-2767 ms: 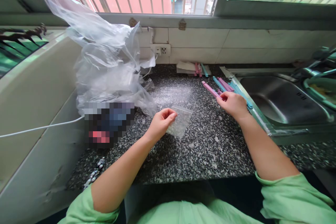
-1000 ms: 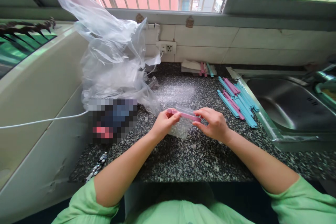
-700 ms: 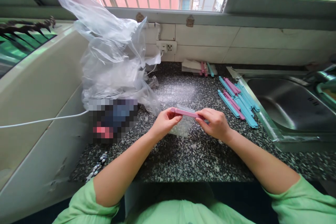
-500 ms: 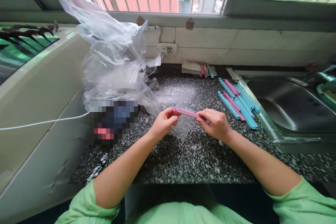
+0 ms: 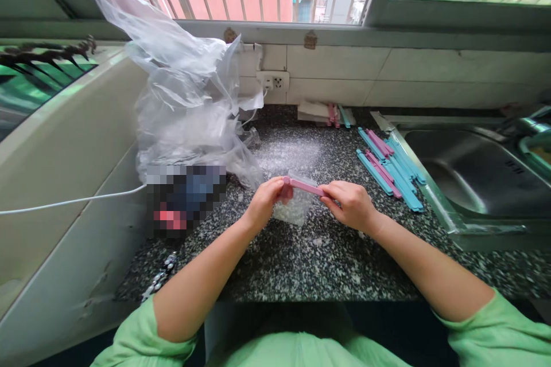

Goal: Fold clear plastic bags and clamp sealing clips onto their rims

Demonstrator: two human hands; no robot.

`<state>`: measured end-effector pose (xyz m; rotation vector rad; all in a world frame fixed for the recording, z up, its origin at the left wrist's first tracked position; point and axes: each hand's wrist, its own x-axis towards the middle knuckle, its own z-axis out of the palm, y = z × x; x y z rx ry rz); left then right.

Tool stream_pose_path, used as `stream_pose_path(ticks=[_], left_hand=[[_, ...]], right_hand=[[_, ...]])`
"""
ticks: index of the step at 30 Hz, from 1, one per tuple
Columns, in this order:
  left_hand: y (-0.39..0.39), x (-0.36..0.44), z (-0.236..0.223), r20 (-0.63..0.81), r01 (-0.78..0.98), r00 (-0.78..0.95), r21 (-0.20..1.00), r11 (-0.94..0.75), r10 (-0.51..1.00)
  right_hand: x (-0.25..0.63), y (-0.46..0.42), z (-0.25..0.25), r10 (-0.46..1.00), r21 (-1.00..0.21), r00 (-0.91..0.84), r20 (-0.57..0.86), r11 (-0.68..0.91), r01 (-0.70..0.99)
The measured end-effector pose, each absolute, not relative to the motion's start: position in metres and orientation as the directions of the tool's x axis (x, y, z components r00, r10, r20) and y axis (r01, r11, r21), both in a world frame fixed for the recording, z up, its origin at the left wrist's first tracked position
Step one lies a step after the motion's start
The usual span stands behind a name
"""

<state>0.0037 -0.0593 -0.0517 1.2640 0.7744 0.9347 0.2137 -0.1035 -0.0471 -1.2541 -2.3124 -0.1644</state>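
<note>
A pink bag sealing clip point(image 5: 305, 186) spans the space between my two hands above the counter. My left hand point(image 5: 266, 199) pinches its left, hinged-looking end. On the clip's other end, the fingers of my right hand point(image 5: 349, 200) are closed. A small clear plastic bag point(image 5: 293, 211) hangs below the clip, with a bit of it showing above. Whether the clip is fully fastened over the bag I cannot tell. To the right lies a loose pile of blue clips point(image 5: 400, 180) and pink clips point(image 5: 379, 171).
A large crumpled plastic bag point(image 5: 185, 103) stands at the left, behind a pixelated dark object point(image 5: 189, 198). At the back wall lie packed clips point(image 5: 331, 114) below a socket point(image 5: 275, 80). A steel sink point(image 5: 465, 178) is on the right. A white cable point(image 5: 73, 202) crosses the left side.
My left fingers have shifted at the clip's left end, and the clip and small bag have moved slightly left. My right hand has also edged left. The other things have stayed put.
</note>
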Motion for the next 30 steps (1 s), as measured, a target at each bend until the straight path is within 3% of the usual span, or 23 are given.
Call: stream_pose_path(ticks=[10, 30], left_hand=[[-0.060, 0.006, -0.051, 0.031, 0.014, 0.402, 0.999, -0.040, 0.915], [-0.061, 0.012, -0.068, 0.051, -0.040, 0.276, 0.998, -0.041, 0.960]], right_hand=[[0.211, -0.106, -0.044, 0.746, -0.050, -0.481, 0.461, 0.563, 0.825], [0.209, -0.106, -0.054, 0.759, -0.073, -0.462, 0.460, 0.551, 0.832]])
